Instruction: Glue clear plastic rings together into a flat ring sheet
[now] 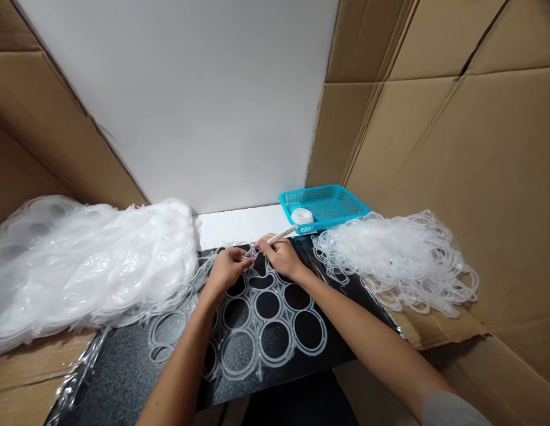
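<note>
A translucent plastic sheet of joined rings (275, 360) lies on the black work surface (119, 367) in front of me. My left hand (227, 270) is closed in a pinch at the sheet's far part, thumb and fingers on its thin edge. Close beside it, my right hand (281, 257) is wrapped round a slim white pen-like tool (284, 234). The tool's rear end points up and to the right; its tip is hidden near the fingers. One ring shape just below the hands looks bent out of round.
To the left rises a large pile of translucent ring sheets (102, 260). A tangled heap of clear ring-shaped strips (399, 254) lies on the right. Behind it stands a turquoise basket (346, 201) with white round pieces (302, 216) inside. Cardboard walls (470, 177) and a white panel (190, 106) enclose the space.
</note>
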`<action>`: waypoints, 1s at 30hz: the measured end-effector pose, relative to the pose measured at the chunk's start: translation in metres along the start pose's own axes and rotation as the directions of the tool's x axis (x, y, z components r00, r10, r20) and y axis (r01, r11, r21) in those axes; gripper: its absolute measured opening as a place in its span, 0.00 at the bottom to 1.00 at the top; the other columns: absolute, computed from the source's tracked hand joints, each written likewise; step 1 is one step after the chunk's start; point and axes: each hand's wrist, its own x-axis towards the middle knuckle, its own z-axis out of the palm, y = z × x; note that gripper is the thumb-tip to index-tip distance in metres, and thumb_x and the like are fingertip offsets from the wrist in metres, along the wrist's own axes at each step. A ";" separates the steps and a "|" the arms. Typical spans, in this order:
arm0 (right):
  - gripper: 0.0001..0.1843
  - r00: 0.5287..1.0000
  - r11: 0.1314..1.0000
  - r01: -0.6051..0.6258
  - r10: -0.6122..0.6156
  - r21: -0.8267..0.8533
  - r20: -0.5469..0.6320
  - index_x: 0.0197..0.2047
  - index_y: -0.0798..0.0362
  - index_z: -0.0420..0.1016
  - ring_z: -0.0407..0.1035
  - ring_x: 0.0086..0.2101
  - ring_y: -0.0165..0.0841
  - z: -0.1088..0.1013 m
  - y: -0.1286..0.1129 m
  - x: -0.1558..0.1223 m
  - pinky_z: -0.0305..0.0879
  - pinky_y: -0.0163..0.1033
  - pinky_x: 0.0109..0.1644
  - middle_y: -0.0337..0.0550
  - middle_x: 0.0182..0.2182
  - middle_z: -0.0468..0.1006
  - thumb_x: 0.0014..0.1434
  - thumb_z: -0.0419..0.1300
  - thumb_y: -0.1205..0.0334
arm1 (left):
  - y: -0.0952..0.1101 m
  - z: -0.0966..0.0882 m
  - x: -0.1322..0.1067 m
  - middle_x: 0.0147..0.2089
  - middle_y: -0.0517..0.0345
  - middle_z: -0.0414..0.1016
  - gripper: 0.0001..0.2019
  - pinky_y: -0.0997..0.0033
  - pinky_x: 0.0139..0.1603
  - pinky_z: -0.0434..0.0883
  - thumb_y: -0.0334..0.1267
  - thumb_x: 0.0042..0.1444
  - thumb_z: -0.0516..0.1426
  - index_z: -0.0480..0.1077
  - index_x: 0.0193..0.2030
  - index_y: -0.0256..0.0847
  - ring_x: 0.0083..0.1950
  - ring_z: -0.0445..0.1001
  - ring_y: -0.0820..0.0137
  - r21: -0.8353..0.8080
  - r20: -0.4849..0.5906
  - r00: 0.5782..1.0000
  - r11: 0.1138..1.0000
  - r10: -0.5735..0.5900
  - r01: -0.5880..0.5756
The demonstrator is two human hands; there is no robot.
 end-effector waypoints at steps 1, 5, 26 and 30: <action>0.29 0.999 0.999 -0.022 0.024 0.047 -0.024 0.38 0.53 0.86 0.78 0.38 0.37 0.001 0.004 0.000 0.73 0.42 0.49 0.49 0.40 0.85 0.72 0.53 0.40 | -0.002 -0.001 -0.001 0.23 0.59 0.74 0.14 0.70 0.29 0.59 0.49 0.47 0.68 0.78 0.30 0.40 0.24 0.67 0.70 -0.013 0.015 1.000 1.000 -0.003 0.003; 0.37 0.984 0.966 -0.172 0.160 0.195 0.076 0.39 0.56 0.86 0.69 0.26 0.31 0.004 0.017 0.001 0.67 0.38 0.34 0.43 0.26 0.78 0.69 0.51 0.31 | -0.005 -0.003 -0.009 0.21 0.65 0.64 0.16 0.71 0.27 0.51 0.52 0.51 0.66 0.80 0.32 0.39 0.22 0.56 0.74 -0.075 0.033 0.997 0.995 0.071 -0.068; 0.33 0.948 0.954 -0.299 0.297 -0.006 0.109 0.52 0.62 0.85 0.84 0.41 0.45 0.004 0.017 0.002 0.73 0.46 0.55 0.51 0.29 0.87 0.72 0.51 0.42 | 0.003 0.002 -0.006 0.23 0.63 0.59 0.10 0.67 0.35 0.68 0.39 0.44 0.56 0.56 0.20 0.44 0.26 0.63 0.72 -0.743 -0.098 0.993 0.669 -0.064 -0.030; 0.33 0.938 0.940 -0.341 0.342 -0.030 0.061 0.52 0.61 0.86 0.84 0.42 0.47 0.003 0.017 0.004 0.74 0.47 0.56 0.52 0.30 0.87 0.74 0.50 0.42 | 0.005 0.000 -0.011 0.20 0.65 0.46 0.18 0.67 0.32 0.64 0.38 0.46 0.56 0.48 0.18 0.45 0.24 0.51 0.73 -0.742 -0.143 0.990 0.664 -0.016 -0.096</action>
